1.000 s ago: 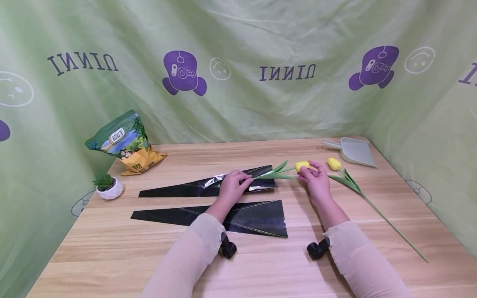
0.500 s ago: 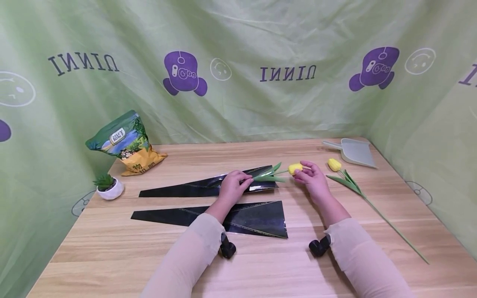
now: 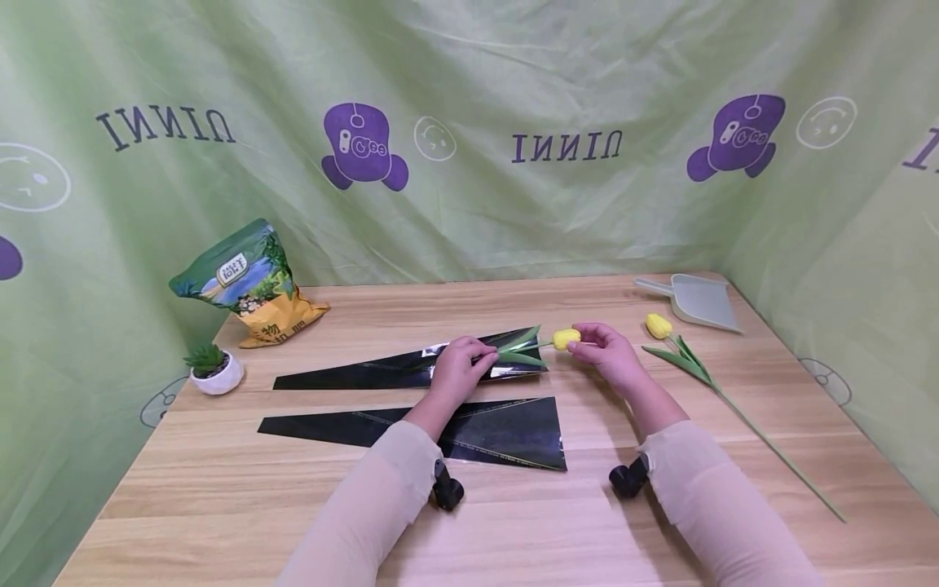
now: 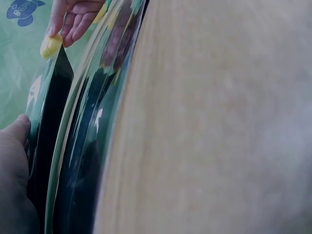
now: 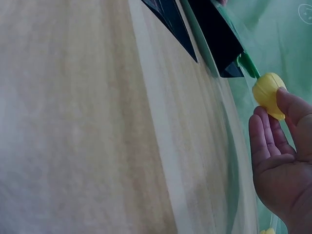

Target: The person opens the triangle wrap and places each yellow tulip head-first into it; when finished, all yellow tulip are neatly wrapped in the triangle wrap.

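Observation:
A yellow tulip (image 3: 566,339) lies with its green leaves (image 3: 522,357) over the wide end of the far black flower sleeve (image 3: 345,375); its lower stem is hidden. My right hand (image 3: 609,355) pinches the bloom between thumb and fingers, as the right wrist view shows, where the yellow bloom (image 5: 265,92) sits just beyond the sleeve's end. Near the leaf bases, my left hand (image 3: 456,371) pinches the far sleeve; its fingertips are partly hidden. In the left wrist view the left thumb (image 4: 19,127) rests along the shiny film. A second black sleeve (image 3: 506,432) lies flat nearer me.
Another yellow tulip (image 3: 659,326) lies at the right, its long stem slanting toward the front. A grey dustpan (image 3: 704,302) is at the back right. On the left stand a green and yellow bag (image 3: 253,285) and a small succulent in a white pot (image 3: 220,377).
My right hand has moved left with the tulip, bringing its leaves and bloom closer to the far sleeve's end. The left hand has stayed in place on that sleeve.

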{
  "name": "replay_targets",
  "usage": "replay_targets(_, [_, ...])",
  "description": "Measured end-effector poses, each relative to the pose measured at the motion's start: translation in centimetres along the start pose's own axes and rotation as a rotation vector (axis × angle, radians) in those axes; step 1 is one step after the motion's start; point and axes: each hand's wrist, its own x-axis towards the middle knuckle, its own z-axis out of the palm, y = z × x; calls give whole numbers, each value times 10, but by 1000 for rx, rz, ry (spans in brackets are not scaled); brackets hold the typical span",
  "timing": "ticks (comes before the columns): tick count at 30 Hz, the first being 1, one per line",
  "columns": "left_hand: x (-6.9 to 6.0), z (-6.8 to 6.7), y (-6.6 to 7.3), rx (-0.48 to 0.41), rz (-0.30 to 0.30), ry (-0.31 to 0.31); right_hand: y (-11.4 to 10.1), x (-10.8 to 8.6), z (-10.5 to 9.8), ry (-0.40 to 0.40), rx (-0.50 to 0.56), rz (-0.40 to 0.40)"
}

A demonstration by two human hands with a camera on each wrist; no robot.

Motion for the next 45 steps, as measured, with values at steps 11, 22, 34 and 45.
replay_targets(11, [-2, -1, 1, 2, -23, -20, -1, 8, 0, -85, -235, 21])
replay_targets(22, [-2, -2, 2, -4, -15, -22, -4, 14, 12, -130, -275, -9])
replay_targets(34, [0, 0, 0, 6, -7, -21, -3, 23, 27, -191, -233, 0])
replay_targets(45, [2, 2, 1, -2, -10, -6, -2, 28, 34, -222, -189, -30])
